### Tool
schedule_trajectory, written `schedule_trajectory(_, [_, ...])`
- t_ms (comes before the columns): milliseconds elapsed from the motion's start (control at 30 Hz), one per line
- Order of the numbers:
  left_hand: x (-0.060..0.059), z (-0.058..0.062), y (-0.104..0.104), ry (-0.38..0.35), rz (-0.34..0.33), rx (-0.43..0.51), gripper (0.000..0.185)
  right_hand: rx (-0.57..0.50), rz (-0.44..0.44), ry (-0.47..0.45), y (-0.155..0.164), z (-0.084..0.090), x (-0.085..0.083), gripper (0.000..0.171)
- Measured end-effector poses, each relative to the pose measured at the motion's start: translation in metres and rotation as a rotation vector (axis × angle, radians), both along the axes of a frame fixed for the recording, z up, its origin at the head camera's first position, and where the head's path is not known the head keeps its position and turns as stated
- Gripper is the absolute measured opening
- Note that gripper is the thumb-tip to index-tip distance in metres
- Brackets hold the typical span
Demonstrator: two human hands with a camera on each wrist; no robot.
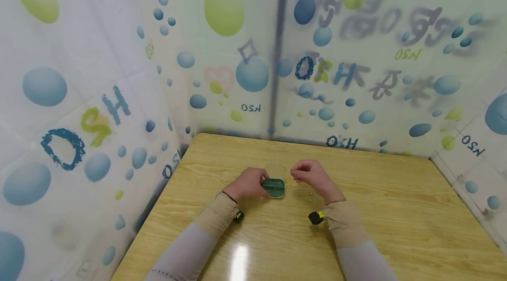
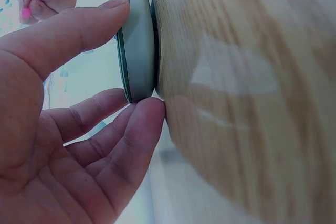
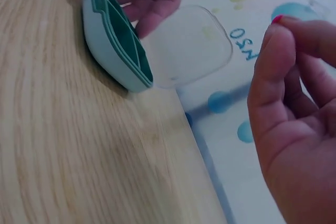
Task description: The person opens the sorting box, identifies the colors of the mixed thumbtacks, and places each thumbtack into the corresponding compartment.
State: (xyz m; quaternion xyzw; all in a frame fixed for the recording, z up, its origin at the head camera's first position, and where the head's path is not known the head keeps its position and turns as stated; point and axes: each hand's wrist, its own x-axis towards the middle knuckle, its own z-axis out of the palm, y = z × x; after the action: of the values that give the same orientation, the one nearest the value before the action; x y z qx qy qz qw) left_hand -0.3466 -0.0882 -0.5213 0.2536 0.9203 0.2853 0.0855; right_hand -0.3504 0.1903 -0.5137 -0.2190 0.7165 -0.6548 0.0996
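A small green pill box (image 1: pixel 274 188) with divided compartments rests on the wooden table, its clear lid (image 3: pixel 191 45) swung up and away at the far side. My left hand (image 1: pixel 250 184) grips the box from the left, thumb (image 2: pixel 100 24) on one side and fingers on the other. To the right of the box, raised off the table, my right hand (image 1: pixel 314 177) pinches a tiny pink piece (image 3: pixel 277 19) between thumb and forefinger. Its exact kind is too small to tell. The box's compartments show no contents that I can make out.
Tiny yellowish pieces (image 1: pixel 310 193) lie on the table near the right wrist. The wooden table (image 1: pixel 380 210) reaches back to a curtain (image 1: pixel 253 21) printed with blue and green dots, which also hangs along the left and right. A black camera (image 1: pixel 316 218) sits at the right wrist.
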Motion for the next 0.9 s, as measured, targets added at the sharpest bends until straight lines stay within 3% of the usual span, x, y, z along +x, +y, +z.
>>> schedule_trajectory(200, [-0.001, -0.001, 0.001, 0.013, 0.003, -0.003, 0.057, 0.183, -0.095, 0.069, -0.022, 0.003, 0.005, 0.020])
schedule_trajectory(433, [-0.001, -0.002, 0.000, 0.012, -0.005, 0.002, 0.056, 0.459, -0.176, 0.176, -0.041, -0.001, 0.011, 0.008])
schedule_trajectory(900, [0.000, 0.001, 0.000, 0.007, -0.010, -0.006, 0.053, 0.616, -0.382, 0.262, -0.070, -0.012, 0.020, 0.010])
